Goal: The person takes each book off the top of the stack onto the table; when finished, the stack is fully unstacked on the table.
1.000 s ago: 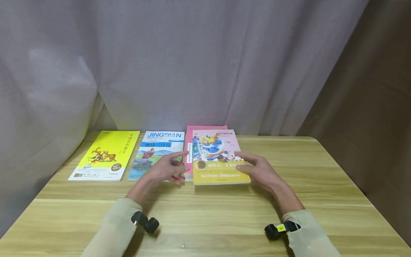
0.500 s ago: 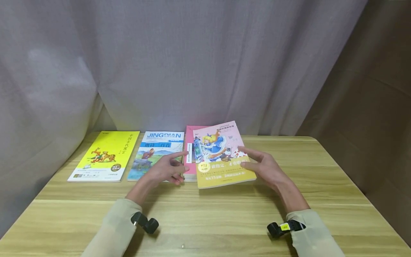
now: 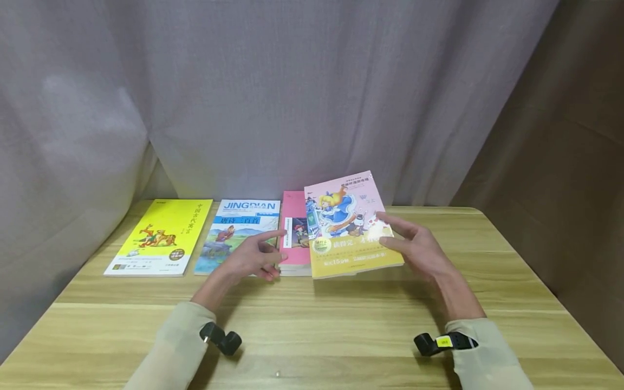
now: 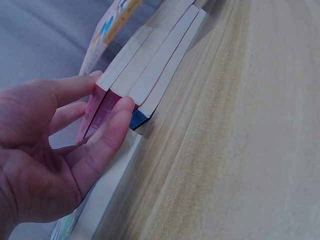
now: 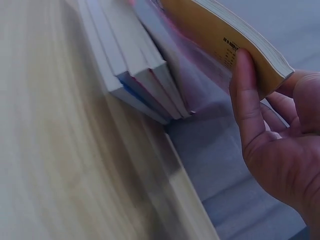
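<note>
My right hand [image 3: 419, 246] pinches the right edge of a pink-and-yellow children's book [image 3: 341, 211]. That paperback is raised and tilted above a book stack topped by a pink book [image 3: 293, 203]. In the right wrist view, the thumb lies along the yellow band of the held book [image 5: 210, 30], fingers on its other side. My left hand [image 3: 251, 255] is at the stack's left side, fingers extended. The left wrist view has its fingertips touching the pink spines [image 4: 95, 107], with a blue-spined book [image 4: 139, 119] beneath.
Left of the stack lies a blue picture-cover book [image 3: 226, 244], partly behind my left hand. Farther left is a yellow book [image 3: 166, 222]. All rest on a wooden table [image 3: 312, 330], with a grey curtain [image 3: 312, 97] behind it.
My right hand has lifted the pink-and-yellow book off the stack, turned it slightly and moved it right, exposing more of the pink cover below. My left hand has stayed in place.
</note>
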The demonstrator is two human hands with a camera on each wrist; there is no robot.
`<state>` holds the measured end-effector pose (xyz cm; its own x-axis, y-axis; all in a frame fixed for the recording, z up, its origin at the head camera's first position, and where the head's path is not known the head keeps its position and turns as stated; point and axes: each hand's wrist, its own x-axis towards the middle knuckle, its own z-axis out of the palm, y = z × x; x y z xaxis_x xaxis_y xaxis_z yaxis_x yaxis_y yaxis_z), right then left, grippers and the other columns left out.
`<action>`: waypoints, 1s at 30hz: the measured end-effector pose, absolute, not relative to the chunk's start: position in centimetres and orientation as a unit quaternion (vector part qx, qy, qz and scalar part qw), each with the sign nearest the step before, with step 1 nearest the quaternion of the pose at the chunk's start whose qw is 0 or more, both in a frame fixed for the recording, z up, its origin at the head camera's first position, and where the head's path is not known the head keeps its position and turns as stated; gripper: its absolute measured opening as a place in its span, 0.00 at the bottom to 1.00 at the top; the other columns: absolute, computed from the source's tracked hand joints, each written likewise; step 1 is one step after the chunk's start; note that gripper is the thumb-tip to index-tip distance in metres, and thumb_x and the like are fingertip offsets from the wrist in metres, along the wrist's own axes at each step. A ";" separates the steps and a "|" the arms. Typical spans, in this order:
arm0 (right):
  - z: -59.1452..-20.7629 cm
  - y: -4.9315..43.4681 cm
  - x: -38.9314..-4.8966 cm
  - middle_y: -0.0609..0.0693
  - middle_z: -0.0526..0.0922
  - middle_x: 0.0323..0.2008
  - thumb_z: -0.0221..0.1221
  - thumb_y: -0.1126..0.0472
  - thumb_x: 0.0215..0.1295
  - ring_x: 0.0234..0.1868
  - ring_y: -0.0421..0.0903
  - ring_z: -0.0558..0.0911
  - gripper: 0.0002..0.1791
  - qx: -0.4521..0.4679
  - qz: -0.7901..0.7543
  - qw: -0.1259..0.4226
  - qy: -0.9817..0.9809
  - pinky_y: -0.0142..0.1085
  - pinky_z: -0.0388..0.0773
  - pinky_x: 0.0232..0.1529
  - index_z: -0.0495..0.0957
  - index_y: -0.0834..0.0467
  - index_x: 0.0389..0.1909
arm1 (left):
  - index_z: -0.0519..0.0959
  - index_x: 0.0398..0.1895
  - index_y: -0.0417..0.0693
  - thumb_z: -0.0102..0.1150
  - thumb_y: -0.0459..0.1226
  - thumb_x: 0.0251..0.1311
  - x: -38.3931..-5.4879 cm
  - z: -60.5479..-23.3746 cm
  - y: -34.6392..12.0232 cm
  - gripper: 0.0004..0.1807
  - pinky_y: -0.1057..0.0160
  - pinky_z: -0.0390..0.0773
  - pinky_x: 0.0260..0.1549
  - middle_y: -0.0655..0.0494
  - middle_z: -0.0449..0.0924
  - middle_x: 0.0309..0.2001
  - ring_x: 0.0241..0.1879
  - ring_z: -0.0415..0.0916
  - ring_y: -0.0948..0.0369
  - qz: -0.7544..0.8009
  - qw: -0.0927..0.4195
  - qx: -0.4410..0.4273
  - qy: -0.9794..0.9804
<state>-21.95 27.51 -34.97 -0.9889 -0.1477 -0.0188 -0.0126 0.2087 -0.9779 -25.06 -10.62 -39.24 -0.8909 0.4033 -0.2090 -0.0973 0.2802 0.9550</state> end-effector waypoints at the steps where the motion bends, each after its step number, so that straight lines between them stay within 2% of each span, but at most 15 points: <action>1: -34.7 27.7 -21.9 0.56 0.58 0.84 0.64 0.64 0.74 0.68 0.36 0.77 0.37 -0.053 -0.637 0.051 0.767 0.25 0.81 0.59 0.63 0.56 0.81 | 0.63 0.83 0.60 0.68 0.37 0.70 -25.1 -39.2 -10.6 0.41 0.56 0.92 0.34 0.39 0.82 0.54 0.29 0.86 0.55 0.592 0.211 0.099 0.771; 3: -34.5 28.1 -22.0 0.59 0.58 0.83 0.64 0.66 0.73 0.62 0.31 0.80 0.38 -0.054 -0.660 0.046 0.748 0.26 0.83 0.58 0.63 0.57 0.81 | 0.63 0.83 0.59 0.68 0.37 0.70 -25.1 -39.2 -10.7 0.41 0.56 0.92 0.34 0.39 0.82 0.54 0.29 0.86 0.55 0.595 0.208 0.100 0.770; 5: -34.2 28.6 -21.9 0.61 0.58 0.83 0.65 0.67 0.72 0.60 0.31 0.82 0.38 -0.048 -0.679 0.040 0.731 0.26 0.84 0.57 0.64 0.57 0.81 | 0.63 0.83 0.59 0.68 0.37 0.70 -25.1 -39.3 -10.7 0.41 0.56 0.92 0.34 0.39 0.82 0.54 0.28 0.87 0.56 0.596 0.208 0.104 0.769; 6: -34.1 29.0 -21.9 0.60 0.57 0.83 0.65 0.67 0.72 0.62 0.30 0.80 0.38 -0.048 -0.681 0.039 0.730 0.24 0.82 0.57 0.64 0.56 0.81 | 0.63 0.83 0.59 0.68 0.37 0.70 -25.2 -39.4 -10.7 0.40 0.56 0.92 0.34 0.39 0.82 0.53 0.28 0.87 0.56 0.597 0.208 0.107 0.767; 12: -33.2 31.3 -22.0 0.57 0.50 0.85 0.67 0.66 0.71 0.60 0.25 0.79 0.39 -0.034 -0.697 0.029 0.716 0.21 0.83 0.50 0.66 0.52 0.80 | 0.64 0.82 0.59 0.69 0.37 0.69 -25.2 -39.6 -10.5 0.40 0.56 0.92 0.33 0.40 0.82 0.52 0.28 0.86 0.55 0.602 0.205 0.109 0.763; 14: -32.9 32.2 -22.2 0.55 0.54 0.84 0.67 0.67 0.70 0.55 0.27 0.83 0.39 -0.032 -0.706 0.027 0.707 0.23 0.85 0.47 0.67 0.51 0.80 | 0.64 0.82 0.60 0.69 0.37 0.69 -25.1 -39.6 -10.4 0.40 0.56 0.92 0.34 0.40 0.82 0.52 0.29 0.86 0.55 0.602 0.205 0.107 0.764; 16: -32.6 33.3 -22.3 0.46 0.66 0.80 0.67 0.68 0.70 0.51 0.30 0.86 0.39 -0.030 -0.715 0.026 0.698 0.26 0.87 0.46 0.68 0.49 0.80 | 0.64 0.82 0.60 0.69 0.37 0.69 -25.2 -39.6 -10.4 0.40 0.55 0.92 0.34 0.40 0.82 0.52 0.29 0.87 0.54 0.603 0.205 0.105 0.764; 18: -32.5 34.4 -22.3 0.39 0.79 0.70 0.66 0.70 0.71 0.49 0.33 0.88 0.38 -0.032 -0.723 0.027 0.690 0.28 0.89 0.45 0.68 0.48 0.79 | 0.63 0.83 0.60 0.68 0.37 0.69 -25.2 -39.6 -10.4 0.41 0.55 0.92 0.35 0.40 0.82 0.53 0.30 0.87 0.55 0.601 0.206 0.106 0.765; 20: -32.6 35.5 -22.3 0.33 0.85 0.57 0.64 0.71 0.72 0.47 0.36 0.89 0.37 -0.031 -0.727 0.031 0.685 0.30 0.89 0.43 0.68 0.48 0.79 | 0.63 0.83 0.61 0.69 0.37 0.69 -25.2 -39.6 -10.3 0.41 0.55 0.92 0.35 0.40 0.81 0.52 0.30 0.87 0.54 0.602 0.206 0.106 0.764; 22: -32.9 36.6 -22.2 0.31 0.87 0.52 0.63 0.71 0.73 0.45 0.37 0.89 0.37 -0.028 -0.727 0.038 0.685 0.31 0.90 0.42 0.69 0.46 0.79 | 0.64 0.82 0.60 0.69 0.37 0.69 -25.3 -39.7 -10.4 0.41 0.55 0.92 0.34 0.40 0.81 0.52 0.29 0.86 0.55 0.602 0.205 0.106 0.764; 30: -36.1 39.0 -22.8 0.29 0.87 0.48 0.63 0.68 0.74 0.44 0.38 0.89 0.36 0.021 -0.719 0.076 0.690 0.33 0.90 0.43 0.70 0.40 0.78 | 0.63 0.83 0.59 0.68 0.37 0.69 -25.3 -40.0 -10.6 0.41 0.56 0.92 0.34 0.40 0.81 0.52 0.29 0.86 0.56 0.605 0.205 0.108 0.762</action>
